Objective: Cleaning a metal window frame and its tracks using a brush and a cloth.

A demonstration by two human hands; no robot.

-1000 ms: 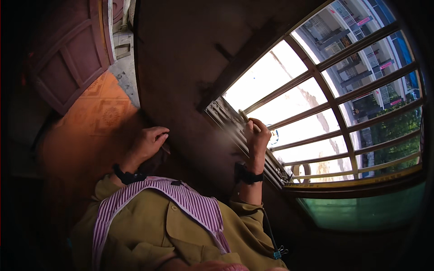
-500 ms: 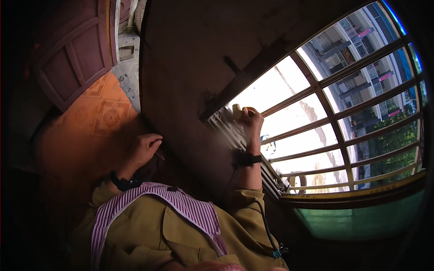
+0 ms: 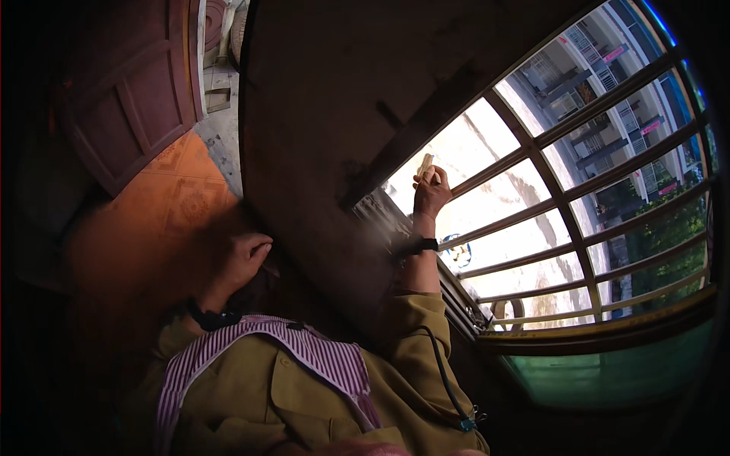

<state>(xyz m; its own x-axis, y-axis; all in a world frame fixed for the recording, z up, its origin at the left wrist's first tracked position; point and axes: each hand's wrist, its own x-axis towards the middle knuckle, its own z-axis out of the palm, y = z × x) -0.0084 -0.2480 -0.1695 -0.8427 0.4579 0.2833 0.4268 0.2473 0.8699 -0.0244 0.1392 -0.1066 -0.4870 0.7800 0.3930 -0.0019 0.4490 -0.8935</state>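
Note:
My right hand is raised in front of the barred window, fingers closed on a small pale yellowish object. That object sticks up above my fingertips, and its exact kind is unclear against the glare. A dark band circles my right wrist. Lower and to the left, my left hand hovers over the dim floor with its fingers curled together. Whatever it might hold is hidden by the fingers and the shadow. Around the left wrist sits another dark band.
A dark wall panel stands between the window and a reddish-brown panelled door at far left. Orange patterned tiles cover the floor by the door. A green pane lies under the window frame. Buildings and plants show outside.
My right hand has risen a little along the window, and the pale object now points upward. My left hand has shifted slightly down and stays curled. The view has tilted slightly.

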